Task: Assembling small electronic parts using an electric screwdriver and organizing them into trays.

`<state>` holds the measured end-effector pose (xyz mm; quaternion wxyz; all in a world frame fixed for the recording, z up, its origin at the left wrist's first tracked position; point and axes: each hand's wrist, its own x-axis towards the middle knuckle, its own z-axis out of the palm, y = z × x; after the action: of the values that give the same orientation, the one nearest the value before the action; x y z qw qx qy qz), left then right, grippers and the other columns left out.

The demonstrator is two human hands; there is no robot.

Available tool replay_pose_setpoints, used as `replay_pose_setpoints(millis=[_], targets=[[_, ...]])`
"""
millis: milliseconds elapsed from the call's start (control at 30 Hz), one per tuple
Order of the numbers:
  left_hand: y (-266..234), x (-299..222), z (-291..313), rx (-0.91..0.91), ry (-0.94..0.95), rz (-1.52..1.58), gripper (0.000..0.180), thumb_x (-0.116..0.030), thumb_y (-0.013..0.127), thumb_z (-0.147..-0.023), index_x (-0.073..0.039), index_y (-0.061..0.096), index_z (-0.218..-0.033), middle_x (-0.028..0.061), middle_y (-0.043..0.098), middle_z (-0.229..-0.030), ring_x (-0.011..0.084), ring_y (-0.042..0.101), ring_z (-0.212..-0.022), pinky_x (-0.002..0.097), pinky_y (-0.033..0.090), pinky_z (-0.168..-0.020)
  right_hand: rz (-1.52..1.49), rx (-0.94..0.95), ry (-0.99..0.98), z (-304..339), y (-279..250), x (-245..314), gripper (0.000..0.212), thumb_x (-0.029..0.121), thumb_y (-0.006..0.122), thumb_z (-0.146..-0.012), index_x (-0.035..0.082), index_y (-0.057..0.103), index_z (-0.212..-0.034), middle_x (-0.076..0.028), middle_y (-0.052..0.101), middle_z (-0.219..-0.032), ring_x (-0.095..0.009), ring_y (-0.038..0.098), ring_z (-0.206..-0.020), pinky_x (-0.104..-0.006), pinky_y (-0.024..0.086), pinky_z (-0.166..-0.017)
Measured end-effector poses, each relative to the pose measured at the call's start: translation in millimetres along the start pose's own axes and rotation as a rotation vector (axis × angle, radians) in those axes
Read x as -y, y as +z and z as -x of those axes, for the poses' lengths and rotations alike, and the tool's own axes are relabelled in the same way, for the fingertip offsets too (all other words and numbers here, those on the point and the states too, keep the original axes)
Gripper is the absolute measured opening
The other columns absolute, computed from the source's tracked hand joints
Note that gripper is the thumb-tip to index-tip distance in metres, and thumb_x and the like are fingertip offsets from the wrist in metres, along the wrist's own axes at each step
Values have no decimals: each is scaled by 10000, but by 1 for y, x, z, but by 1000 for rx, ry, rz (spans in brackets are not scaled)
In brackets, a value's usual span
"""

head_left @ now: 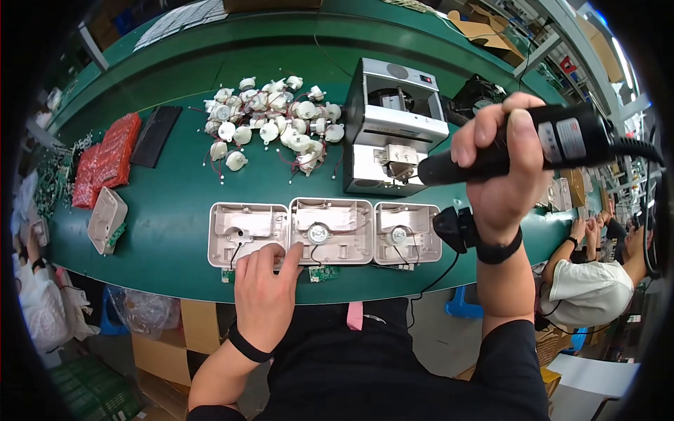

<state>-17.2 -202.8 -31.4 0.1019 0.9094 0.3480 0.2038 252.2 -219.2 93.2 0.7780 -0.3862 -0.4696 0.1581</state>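
The right hand (502, 175) is clenched around a black electric screwdriver (519, 144), its tip pointing left toward a grey feeder box (393, 126). The left hand (265, 284) lies released, fingers flat on the leftmost of 3 beige housings (247, 235) on the green worktop (175, 196). Small white motors (270, 123) are heaped beyond the left hand.

The left hand (265, 291) presses on the leftmost of three beige housings (247, 235) (set side by side), while the right hand (500, 168) grips a black electric screwdriver (523, 144).
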Motion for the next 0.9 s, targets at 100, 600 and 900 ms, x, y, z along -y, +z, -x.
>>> replay_pose_setpoints(millis=[100,600,900], targets=[[5,-4,-1,4,-8,-15,375,-90,717,-817,-93,631,-1181,88,562,-963,261,570,-883,388,425,-788,100,54,-23,-8,-11,-11,186,173,569,-960,16,509,-1039,-82,551,-717,-176,540,-518,-316,476,-515],[-48,24,-43,-81,13,289,291,-154,743,-824,-54,675,-1088,125,663,-1015,320,644,-910,412,511,-786,-50,83,35,22,-35,32,321,189,588,-951,33,429,-1182,-89,534,-763,-173,530,-560,-307,481,-543],[-9,128,-117,49,41,-247,372,-147,775,-796,-76,656,-1141,107,674,-964,283,671,-845,358,542,-733,82,44,106,50,-26,60,472,338,718,-867,75,414,-1115,-66,529,-761,-157,517,-556,-296,475,-552]])
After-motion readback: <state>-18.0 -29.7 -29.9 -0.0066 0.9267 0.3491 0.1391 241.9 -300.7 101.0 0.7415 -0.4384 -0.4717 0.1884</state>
